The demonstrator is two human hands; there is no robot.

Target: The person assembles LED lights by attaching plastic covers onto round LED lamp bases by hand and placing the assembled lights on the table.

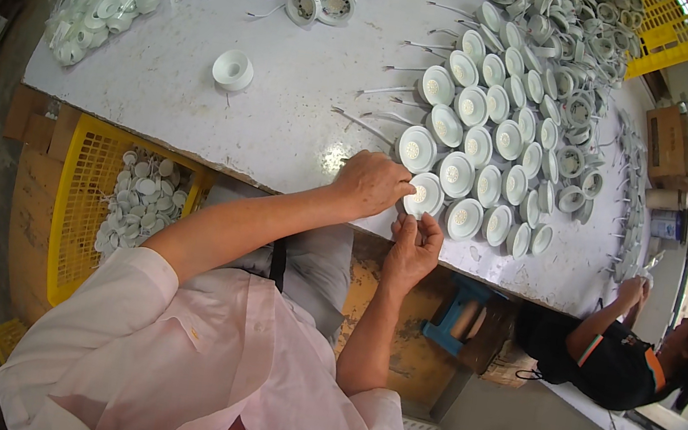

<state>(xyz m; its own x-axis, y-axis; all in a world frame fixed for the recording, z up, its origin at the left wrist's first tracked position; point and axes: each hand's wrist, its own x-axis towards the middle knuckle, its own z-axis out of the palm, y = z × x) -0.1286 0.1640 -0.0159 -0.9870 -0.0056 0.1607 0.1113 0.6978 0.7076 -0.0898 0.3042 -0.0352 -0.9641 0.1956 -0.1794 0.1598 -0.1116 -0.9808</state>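
A round white downlight with a speckled yellowish centre sits at the near left end of the rows, by the table's front edge. My left hand is closed, its fingertips pinched at the lamp's left rim. Against the lower rim, the thumb and fingers of my right hand are curled closed. What lies between the fingertips is partly hidden. Several matching downlights stand face up in rows just beyond and to the right. Thin white cables stick out leftward from the rows.
A lone white ring-shaped cup stands on the white table. Bagged white parts lie far left; more lamp housings are at the back. A yellow crate holds round white parts below left. Another person works at the right.
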